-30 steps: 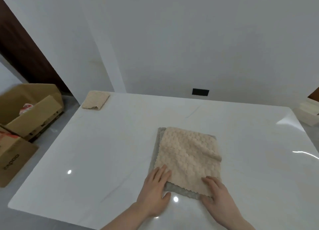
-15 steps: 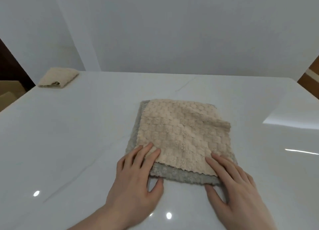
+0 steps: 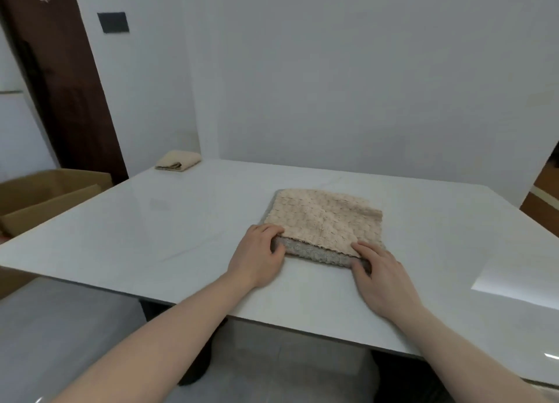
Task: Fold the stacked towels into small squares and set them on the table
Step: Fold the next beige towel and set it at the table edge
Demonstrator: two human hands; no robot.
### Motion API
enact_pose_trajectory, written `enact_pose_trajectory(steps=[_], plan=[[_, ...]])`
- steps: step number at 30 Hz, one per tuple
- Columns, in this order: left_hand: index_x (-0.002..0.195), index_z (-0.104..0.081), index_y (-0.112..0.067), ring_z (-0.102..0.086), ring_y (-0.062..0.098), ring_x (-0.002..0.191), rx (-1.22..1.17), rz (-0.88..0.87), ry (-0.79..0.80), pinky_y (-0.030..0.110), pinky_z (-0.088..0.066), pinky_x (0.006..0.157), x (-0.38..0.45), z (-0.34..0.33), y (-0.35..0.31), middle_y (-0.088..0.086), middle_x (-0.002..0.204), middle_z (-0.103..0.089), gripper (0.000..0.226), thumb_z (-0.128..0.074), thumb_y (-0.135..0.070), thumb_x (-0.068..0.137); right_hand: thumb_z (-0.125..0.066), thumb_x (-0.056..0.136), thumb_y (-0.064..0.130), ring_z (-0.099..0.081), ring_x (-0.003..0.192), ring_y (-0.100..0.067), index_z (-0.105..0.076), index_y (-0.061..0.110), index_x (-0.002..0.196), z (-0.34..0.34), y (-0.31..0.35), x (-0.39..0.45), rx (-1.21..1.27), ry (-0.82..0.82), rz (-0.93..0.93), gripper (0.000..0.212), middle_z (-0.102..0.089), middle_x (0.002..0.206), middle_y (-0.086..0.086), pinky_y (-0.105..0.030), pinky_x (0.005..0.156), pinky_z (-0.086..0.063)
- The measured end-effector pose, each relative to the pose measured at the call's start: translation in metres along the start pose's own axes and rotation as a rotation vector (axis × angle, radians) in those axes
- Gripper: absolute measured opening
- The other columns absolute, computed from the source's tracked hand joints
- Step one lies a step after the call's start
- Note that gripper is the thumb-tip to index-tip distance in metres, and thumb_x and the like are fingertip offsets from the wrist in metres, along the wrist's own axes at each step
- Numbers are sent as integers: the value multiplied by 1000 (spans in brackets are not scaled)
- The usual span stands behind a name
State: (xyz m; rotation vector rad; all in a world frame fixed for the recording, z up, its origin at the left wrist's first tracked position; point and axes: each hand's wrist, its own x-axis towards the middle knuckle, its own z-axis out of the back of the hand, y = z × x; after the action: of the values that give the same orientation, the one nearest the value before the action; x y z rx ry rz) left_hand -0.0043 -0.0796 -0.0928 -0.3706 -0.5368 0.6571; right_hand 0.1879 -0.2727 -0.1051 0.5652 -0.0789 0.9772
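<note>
You've got both hands on the near edge of the stack: your left hand curls its fingers over the near left corner, your right hand pinches the near right corner, thumb below, fingers on top. That reads as a grip to lift the beige towel, waffle-knit and soft, off the gray towel beneath it, mid-table on the glossy white table. One folded beige towel sits square at the far left corner, parked clear of your working space.
</note>
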Motion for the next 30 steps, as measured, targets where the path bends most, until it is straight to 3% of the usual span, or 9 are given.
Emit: enact_pose_trajectory(steps=[8,15,20,24,27,30], plan=[[135,-63,-22,-51,11,126,-43,27,-126,19,-36,105,-3,0,-3,-6,133,-64,38,-56,-24,98,-53,94,23,-50,130,-13,-66,25,133,2,-3,0,124,-103,-67,41,-59,139,13,-29,113,-39],[127,-67,-24,-51,6,116,-42,-39,-210,14,-35,99,4,-6,6,-12,122,-66,39,-57,-10,91,-61,91,10,-63,115,-15,-78,24,111,-1,-11,7,247,-220,-140,30,-69,120,9,-32,107,-47],[112,-73,-27,-53,1,101,-106,-32,-295,14,-39,89,6,-8,11,-16,108,-69,26,-59,-11,97,-65,95,14,-66,101,-9,-79,24,107,2,-12,7,347,-321,-165,21,-74,107,12,-26,94,-48],[110,-73,-24,-61,7,97,-134,47,-292,16,-43,85,12,-2,10,-11,105,-71,21,-61,-14,98,-67,94,17,-68,98,-9,-80,27,100,16,-13,9,437,-348,-216,17,-76,97,15,-26,87,-45],[102,-74,-24,-61,8,90,-181,62,-356,14,-38,77,26,24,-8,-13,97,-69,15,-62,-16,98,-69,93,16,-70,96,-14,-80,25,97,41,-6,22,390,-389,-170,15,-77,93,10,-26,85,-46],[93,-74,-25,-62,9,86,-251,20,-439,20,-43,78,49,67,-41,-13,89,-69,13,-64,-16,96,-66,94,16,-66,93,-16,-79,23,98,88,13,42,377,-471,-131,16,-74,89,7,-26,85,-43]])
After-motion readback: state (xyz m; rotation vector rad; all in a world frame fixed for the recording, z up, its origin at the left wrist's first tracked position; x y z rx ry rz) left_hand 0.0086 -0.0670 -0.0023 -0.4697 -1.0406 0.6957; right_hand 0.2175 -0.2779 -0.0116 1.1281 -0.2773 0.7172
